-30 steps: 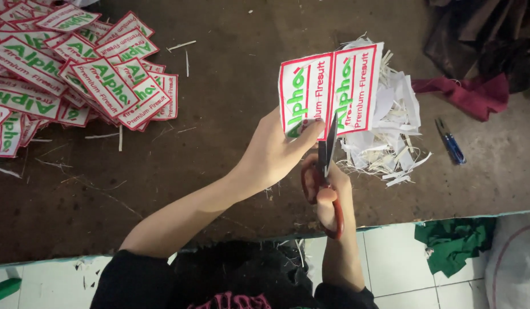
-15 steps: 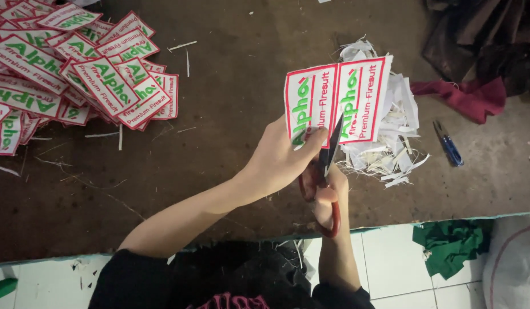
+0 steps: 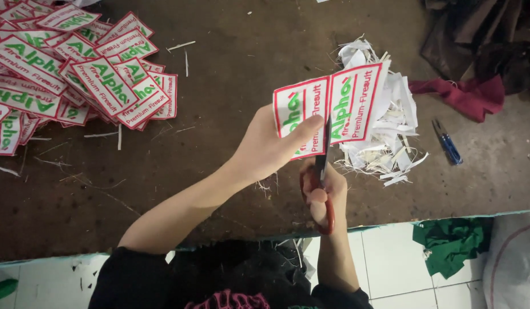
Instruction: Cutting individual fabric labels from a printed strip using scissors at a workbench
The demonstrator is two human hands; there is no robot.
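A joined pair of rectangular white labels with red borders and green and red print is held upright just left of the heap of white offcuts. Well left of that heap, a spread pile of matching cut labels overlaps on the brown table.

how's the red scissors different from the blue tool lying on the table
The red-handled scissors are held in the right hand, blades pointing up between two joined patches; the blue tool lies untouched on the table, right of the scrap pile. The scissors have looped red handles; the blue tool looks slimmer and shorter, with no visible loops. Both appear to be cutting tools.
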